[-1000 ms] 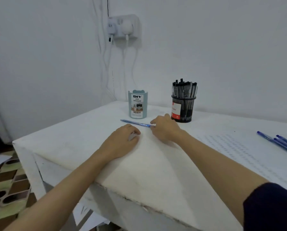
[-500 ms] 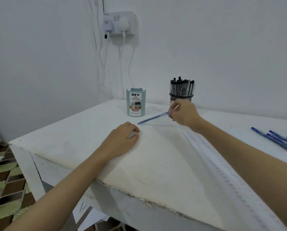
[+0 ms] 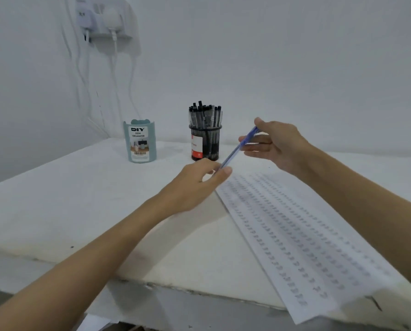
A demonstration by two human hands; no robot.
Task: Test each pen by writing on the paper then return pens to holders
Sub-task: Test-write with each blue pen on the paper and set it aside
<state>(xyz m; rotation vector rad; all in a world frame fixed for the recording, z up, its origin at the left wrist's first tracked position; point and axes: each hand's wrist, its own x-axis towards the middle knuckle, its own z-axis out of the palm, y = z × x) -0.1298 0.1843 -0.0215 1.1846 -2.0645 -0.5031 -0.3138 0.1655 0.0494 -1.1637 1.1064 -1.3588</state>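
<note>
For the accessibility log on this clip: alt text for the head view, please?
Two bare hands hold a blue ballpoint pen in the air above a white table, the left hand pinching its lower end, the right hand its upper end. Behind stand a black mesh holder full of black pens and a teal plastic organizer; a marked white paper sheet lies right.

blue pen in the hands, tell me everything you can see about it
The blue pen is a slim stick with a translucent blue barrel that looks like plastic. It is held in the air above the table, tilted, its upper end toward the right. The right hand holds the upper end between thumb and fingers; the left hand pinches the lower end. It hangs in front of the black mesh holder, touching neither that nor the paper. Motion blur hides tip and cap.
</note>
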